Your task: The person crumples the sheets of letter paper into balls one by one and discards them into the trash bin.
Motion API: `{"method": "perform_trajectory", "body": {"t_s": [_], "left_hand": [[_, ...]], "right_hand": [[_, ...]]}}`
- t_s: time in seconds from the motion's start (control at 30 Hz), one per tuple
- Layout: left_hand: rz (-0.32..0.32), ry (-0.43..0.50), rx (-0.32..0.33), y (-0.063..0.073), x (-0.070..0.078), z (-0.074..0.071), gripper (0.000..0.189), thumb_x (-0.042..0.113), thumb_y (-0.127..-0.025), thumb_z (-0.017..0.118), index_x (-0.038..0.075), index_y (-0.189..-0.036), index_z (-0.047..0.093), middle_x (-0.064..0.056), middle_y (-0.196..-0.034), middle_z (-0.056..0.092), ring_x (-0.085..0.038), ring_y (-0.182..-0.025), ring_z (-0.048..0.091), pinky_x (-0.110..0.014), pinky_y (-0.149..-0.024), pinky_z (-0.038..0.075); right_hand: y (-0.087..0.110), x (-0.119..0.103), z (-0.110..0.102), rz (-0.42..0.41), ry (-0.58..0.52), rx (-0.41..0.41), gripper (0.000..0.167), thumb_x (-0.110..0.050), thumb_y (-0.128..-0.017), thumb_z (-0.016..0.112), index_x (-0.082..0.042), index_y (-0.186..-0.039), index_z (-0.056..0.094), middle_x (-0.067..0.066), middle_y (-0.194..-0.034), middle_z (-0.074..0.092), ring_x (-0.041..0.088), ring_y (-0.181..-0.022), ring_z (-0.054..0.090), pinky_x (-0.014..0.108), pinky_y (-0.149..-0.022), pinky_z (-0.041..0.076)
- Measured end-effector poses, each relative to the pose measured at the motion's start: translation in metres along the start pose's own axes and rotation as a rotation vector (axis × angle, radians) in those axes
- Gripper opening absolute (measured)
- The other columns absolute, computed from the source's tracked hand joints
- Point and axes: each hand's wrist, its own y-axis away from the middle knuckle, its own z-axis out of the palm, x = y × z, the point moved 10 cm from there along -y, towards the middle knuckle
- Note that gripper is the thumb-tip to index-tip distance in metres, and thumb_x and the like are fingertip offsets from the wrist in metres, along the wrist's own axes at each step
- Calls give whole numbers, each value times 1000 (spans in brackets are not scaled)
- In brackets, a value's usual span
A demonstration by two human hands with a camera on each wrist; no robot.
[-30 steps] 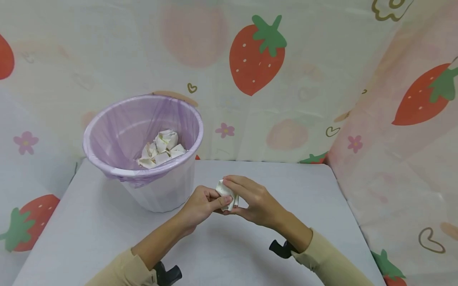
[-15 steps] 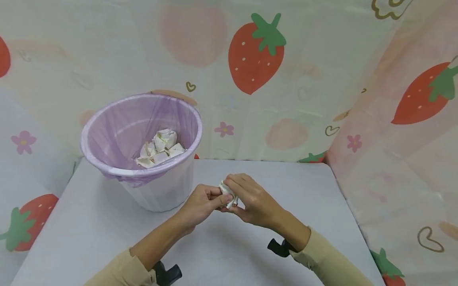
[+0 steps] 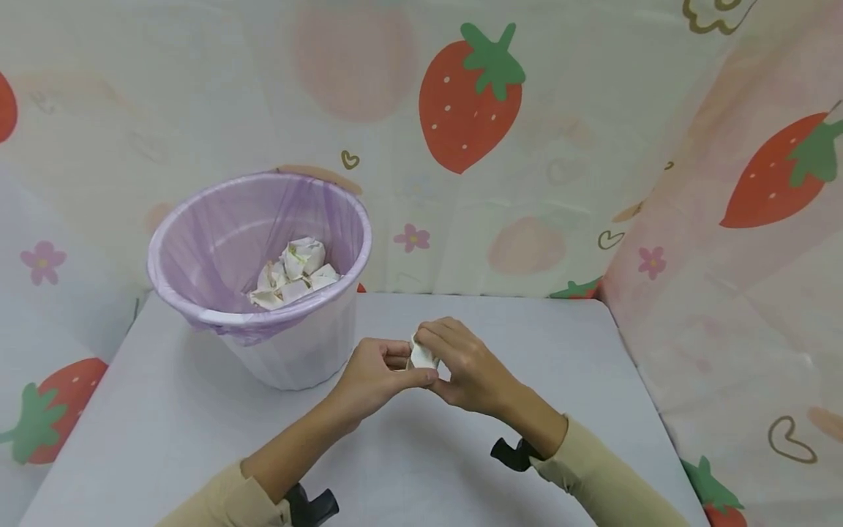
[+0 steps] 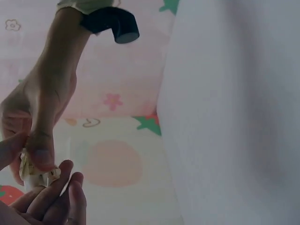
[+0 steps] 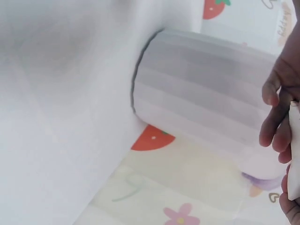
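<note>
A small crumpled piece of white paper point(image 3: 423, 357) is between the two hands, above the table and to the right of a waste bin point(image 3: 296, 359). The left hand point(image 3: 377, 373) holds its left side, fingers bent behind and thumb stretched along the bottom. From the right, the right hand point(image 3: 464, 366) grips the paper with bent fingers over the top and thumb below. In the left wrist view, the right thumb presses on the crumpled paper point(image 4: 35, 173) above the left fingers point(image 4: 51, 199). Only a strip of the paper point(image 5: 294, 150) shows in the right wrist view.
A purple bag point(image 3: 211, 256) lines the bin, and several crumpled white papers point(image 3: 296, 274) lie inside. The bin stands on a white-covered table point(image 3: 421, 468), towards the back left. Strawberry-printed cloth point(image 3: 566, 146) hangs behind and at the sides. Both wrists carry black camera mounts.
The paper has been turned and squeezed between the hands and now looks more compact. The left thumb has straightened and slid below the paper towards the right hand. The bin has stayed put.
</note>
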Motion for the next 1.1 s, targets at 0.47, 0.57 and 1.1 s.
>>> {"method": "perform_trajectory", "body": {"t_s": [0.47,0.57,1.1], "left_hand": [[-4,55,-19,0,4,-7,35,17,-89,76,-8,-114,70,-12,-90,76,-14,-83,69,-31,-81,49],[-23,135,-52,-1,1,-6,37,15,-91,74,-11,-117,67,-9,-89,76,-13,-83,70,-32,-86,50],[-29,300,-10,2,-12,-10,45,12,-92,73,-16,-124,60,-10,-97,76,-13,-86,72,-29,-90,53]], "right_hand": [[10,21,-13,125,-348,112,69,-20,-70,91,1,-128,60,12,-121,66,25,-112,63,34,-97,52],[11,20,-14,127,-319,132,68,-20,-73,89,3,-129,59,15,-123,65,27,-113,63,35,-98,51],[1,1,-8,84,-162,113,53,-13,-75,88,0,-119,62,8,-113,63,20,-102,58,26,-85,53]]}}
